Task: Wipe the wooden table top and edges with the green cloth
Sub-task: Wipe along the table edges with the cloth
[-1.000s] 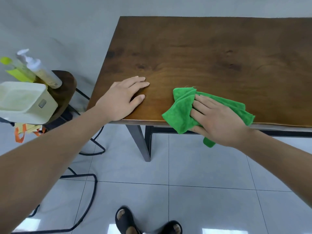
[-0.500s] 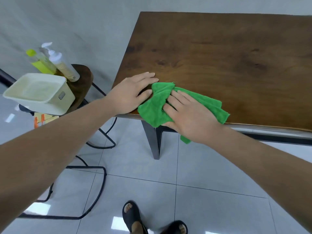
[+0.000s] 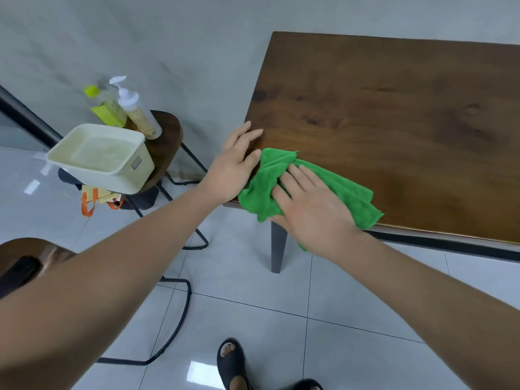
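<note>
My right hand [image 3: 315, 212] presses the green cloth [image 3: 349, 190] onto the counter [image 3: 394, 108], near-left corner, fingers straight; left hand [image 3: 232, 170] flat alongside.

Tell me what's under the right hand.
The green cloth, bunched under the right hand at the near left corner of the wooden table, part hanging over the edge. The wood beneath it is covered and cannot be seen.

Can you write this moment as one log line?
step: wipe corner | right hand: pressing green cloth | left hand: resting on table corner
</note>
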`<state>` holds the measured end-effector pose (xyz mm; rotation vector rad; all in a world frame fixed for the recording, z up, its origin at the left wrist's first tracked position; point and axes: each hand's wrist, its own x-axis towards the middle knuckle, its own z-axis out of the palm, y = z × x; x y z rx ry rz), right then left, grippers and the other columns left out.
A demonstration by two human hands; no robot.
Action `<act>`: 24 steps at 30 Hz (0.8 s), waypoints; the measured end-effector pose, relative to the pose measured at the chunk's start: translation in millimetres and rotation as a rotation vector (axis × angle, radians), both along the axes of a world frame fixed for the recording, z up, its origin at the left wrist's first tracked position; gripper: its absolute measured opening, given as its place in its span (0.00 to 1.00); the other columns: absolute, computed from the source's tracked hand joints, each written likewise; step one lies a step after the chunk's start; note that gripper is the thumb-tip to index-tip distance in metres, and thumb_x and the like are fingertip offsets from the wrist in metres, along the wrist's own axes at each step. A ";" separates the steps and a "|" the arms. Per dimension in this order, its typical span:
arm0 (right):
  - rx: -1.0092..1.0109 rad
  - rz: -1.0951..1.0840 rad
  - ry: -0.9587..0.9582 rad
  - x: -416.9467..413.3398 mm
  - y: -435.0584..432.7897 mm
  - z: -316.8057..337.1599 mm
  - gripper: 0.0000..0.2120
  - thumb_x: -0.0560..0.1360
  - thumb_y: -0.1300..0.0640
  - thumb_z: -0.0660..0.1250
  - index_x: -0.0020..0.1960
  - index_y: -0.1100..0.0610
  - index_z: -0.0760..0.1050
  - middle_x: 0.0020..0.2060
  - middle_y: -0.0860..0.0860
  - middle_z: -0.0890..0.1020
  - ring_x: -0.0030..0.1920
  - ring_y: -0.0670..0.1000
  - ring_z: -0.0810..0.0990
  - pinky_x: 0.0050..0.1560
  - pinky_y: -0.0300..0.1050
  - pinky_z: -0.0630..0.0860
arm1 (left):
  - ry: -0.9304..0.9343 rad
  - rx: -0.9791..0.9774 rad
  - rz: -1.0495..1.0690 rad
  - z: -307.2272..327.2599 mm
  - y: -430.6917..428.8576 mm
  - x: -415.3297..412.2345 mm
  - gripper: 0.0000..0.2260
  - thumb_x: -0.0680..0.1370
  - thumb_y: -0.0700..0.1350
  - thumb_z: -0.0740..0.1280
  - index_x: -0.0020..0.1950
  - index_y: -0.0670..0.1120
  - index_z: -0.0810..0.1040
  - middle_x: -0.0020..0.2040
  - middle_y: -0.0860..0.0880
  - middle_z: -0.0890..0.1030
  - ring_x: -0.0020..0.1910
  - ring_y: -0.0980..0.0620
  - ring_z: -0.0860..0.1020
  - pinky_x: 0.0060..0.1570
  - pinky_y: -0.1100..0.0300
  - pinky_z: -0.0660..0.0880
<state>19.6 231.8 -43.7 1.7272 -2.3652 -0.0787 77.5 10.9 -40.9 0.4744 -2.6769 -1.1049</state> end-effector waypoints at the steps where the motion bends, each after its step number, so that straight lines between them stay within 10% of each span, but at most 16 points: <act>1: -0.001 -0.006 -0.011 5.9 -12.3 -0.7 0.32 0.87 0.37 0.59 0.77 0.62 0.73 0.75 0.63 0.75 0.80 0.67 0.68 0.84 0.63 0.59 | 0.002 0.104 0.028 0.2 0.3 0.6 0.22 0.90 0.48 0.60 0.85 0.51 0.67 0.88 0.53 0.60 0.84 0.59 0.59 0.83 0.62 0.53; 15: -0.061 -0.153 -0.089 48.6 -85.2 -0.1 0.33 0.86 0.34 0.59 0.76 0.60 0.73 0.73 0.63 0.74 0.79 0.67 0.66 0.84 0.65 0.56 | 0.054 0.591 0.240 5.0 -36.4 42.6 0.19 0.83 0.64 0.66 0.73 0.62 0.81 0.67 0.62 0.84 0.68 0.63 0.80 0.77 0.52 0.73; 24: -0.192 -0.244 -0.223 49.5 -120.8 -2.1 0.31 0.83 0.41 0.58 0.76 0.62 0.74 0.76 0.61 0.74 0.82 0.64 0.66 0.83 0.62 0.59 | 0.342 0.207 0.388 -7.6 -7.0 85.0 0.12 0.87 0.40 0.66 0.64 0.50 0.86 0.62 0.55 0.82 0.63 0.56 0.81 0.55 0.67 0.75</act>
